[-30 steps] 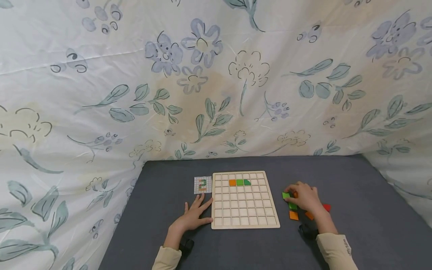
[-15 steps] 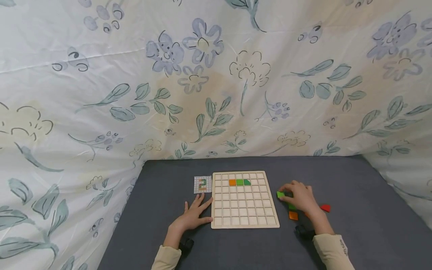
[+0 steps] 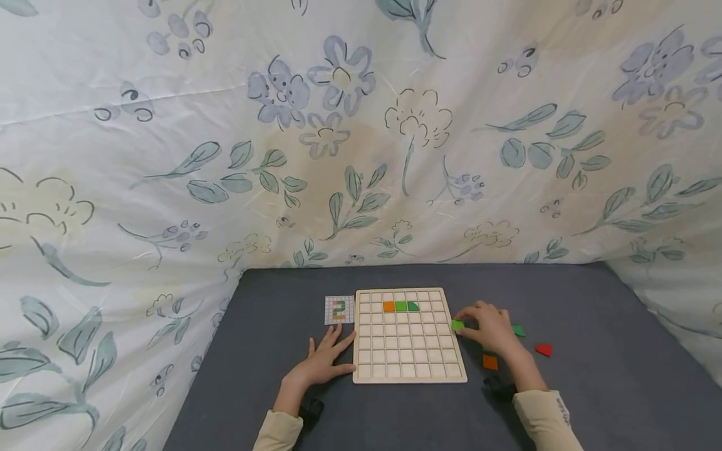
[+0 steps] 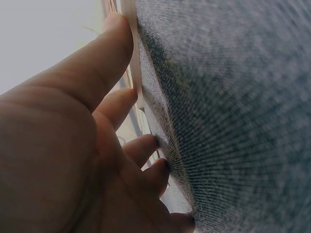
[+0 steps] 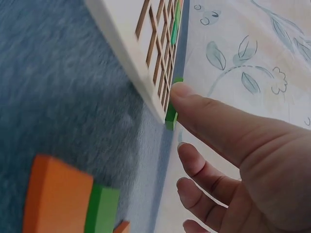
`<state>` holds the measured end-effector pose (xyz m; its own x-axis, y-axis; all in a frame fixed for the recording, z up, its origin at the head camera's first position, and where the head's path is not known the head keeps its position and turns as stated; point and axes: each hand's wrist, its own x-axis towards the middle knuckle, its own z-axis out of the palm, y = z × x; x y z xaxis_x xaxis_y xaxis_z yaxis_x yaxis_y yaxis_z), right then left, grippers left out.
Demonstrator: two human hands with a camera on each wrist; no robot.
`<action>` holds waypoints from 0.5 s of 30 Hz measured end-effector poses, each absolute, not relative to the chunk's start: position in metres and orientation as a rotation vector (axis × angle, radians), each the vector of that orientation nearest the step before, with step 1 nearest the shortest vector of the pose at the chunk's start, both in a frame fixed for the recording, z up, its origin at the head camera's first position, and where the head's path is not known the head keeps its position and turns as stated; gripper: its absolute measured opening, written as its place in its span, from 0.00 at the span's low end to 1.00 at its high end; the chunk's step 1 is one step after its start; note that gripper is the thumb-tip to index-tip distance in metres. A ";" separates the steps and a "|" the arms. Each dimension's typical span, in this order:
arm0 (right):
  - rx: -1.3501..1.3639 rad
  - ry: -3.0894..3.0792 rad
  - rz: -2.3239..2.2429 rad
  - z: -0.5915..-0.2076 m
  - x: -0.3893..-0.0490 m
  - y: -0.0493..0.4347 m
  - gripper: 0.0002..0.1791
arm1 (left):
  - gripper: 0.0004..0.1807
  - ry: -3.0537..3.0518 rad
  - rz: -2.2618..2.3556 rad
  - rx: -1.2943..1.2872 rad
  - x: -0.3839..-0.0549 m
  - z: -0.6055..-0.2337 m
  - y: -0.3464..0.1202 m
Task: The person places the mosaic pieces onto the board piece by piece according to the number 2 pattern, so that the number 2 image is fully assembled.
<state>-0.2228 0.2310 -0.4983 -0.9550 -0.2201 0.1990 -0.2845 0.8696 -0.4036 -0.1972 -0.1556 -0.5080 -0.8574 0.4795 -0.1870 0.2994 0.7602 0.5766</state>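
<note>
My right hand pinches a light green square tile between thumb and fingers at the right edge of the wooden grid board. The right wrist view shows this green tile partly behind the thumb, close to the board's edge. Spread out on the table, my left hand touches the board's left edge with thumb and forefinger. Along an upper row of the board lie an orange tile, a green tile and a dark green rounded tile.
A small pattern card lies against the board's upper left side. Right of the board are loose tiles: an orange one, a red one and a green one; others are partly hidden by the right hand. A floral cloth hangs behind the table.
My right hand has carried the light green tile left, from the loose tiles to the board's right edge, uncovering a green tile behind. My left hand stays in place.
</note>
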 end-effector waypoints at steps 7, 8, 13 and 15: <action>0.420 -2.885 0.677 -0.498 -0.227 0.220 0.13 | 0.40 2.638 0.783 0.609 -0.197 -0.509 -0.156; 0.423 -2.888 0.674 -0.497 -0.228 0.218 0.13 | 0.40 2.637 0.785 0.611 -0.197 -0.509 -0.156; 0.438 -2.907 0.667 -0.494 -0.232 0.211 0.13 | 0.40 2.638 0.782 0.617 -0.197 -0.509 -0.157; 0.445 -2.903 0.684 -0.493 -0.234 0.208 0.13 | 0.40 2.641 0.779 0.616 -0.197 -0.509 -0.157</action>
